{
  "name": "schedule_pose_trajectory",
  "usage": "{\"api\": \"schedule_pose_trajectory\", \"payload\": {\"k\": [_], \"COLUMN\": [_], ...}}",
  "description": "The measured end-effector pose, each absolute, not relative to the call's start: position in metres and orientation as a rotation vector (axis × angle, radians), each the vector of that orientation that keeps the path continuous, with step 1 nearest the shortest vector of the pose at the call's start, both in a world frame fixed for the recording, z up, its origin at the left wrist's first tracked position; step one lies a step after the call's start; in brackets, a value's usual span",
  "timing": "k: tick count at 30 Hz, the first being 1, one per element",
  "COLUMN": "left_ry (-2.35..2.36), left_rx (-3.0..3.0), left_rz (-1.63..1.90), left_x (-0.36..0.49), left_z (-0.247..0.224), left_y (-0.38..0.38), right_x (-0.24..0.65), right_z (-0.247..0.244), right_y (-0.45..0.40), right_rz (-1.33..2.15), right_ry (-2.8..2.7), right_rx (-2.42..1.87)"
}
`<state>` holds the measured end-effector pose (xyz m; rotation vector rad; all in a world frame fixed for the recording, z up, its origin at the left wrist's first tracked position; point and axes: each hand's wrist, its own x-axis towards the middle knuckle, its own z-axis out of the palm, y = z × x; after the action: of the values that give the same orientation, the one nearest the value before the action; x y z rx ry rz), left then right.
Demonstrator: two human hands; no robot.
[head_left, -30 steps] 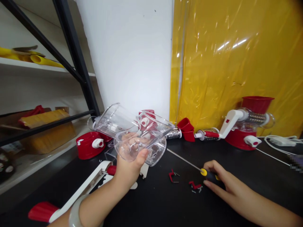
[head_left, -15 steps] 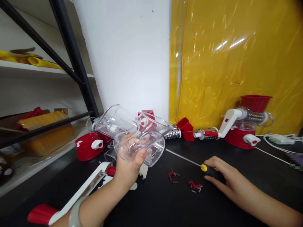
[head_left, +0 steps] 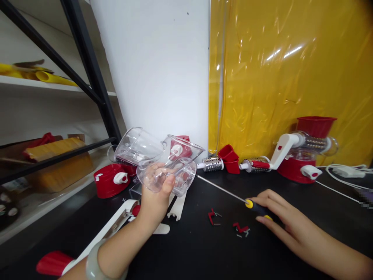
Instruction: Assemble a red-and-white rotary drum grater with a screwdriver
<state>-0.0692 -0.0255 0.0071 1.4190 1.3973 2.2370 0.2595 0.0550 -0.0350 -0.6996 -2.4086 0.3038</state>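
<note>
My left hand (head_left: 159,182) is closed around a clear plastic grater housing (head_left: 142,142), tilted above the table, and its fingers show through the plastic. In my right hand (head_left: 275,212) is a screwdriver (head_left: 223,189) with a dark blue and yellow handle. Its shaft points left, and the tip reaches the housing's right side; whether it sits in a screw I cannot tell. On the table between the hands lie two small red plastic pieces (head_left: 241,227) with several loose screws (head_left: 247,233). A white plastic strip (head_left: 178,206) lies behind my left wrist.
A white crank arm with a red end (head_left: 55,263) lies at the lower left. Behind it stands a red base (head_left: 110,181). Metal grater drums (head_left: 212,164) and red parts (head_left: 229,158) line the back. An assembled rotary grater (head_left: 297,167) and white cables (head_left: 346,171) are at the right.
The housing in my left hand has shifted slightly left and turned. The screwdriver has moved left with it, and the fingers of my right hand have loosened and shifted on the handle.
</note>
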Motion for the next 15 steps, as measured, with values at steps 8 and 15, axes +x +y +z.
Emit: {"api": "schedule_pose_trajectory", "payload": {"k": [8, 15], "left_ry": [1.384, 1.333], "left_rx": [1.411, 1.325], "left_rz": [2.234, 2.214], "left_x": [-0.073, -0.072], "left_z": [0.003, 0.007], "left_y": [-0.024, -0.023], "right_x": [0.267, 0.269], "right_z": [-0.041, -0.038], "right_y": [0.060, 0.048], "right_rz": [0.154, 0.101], "right_ry": [-2.268, -2.298], "right_rx": [-0.621, -0.732]}}
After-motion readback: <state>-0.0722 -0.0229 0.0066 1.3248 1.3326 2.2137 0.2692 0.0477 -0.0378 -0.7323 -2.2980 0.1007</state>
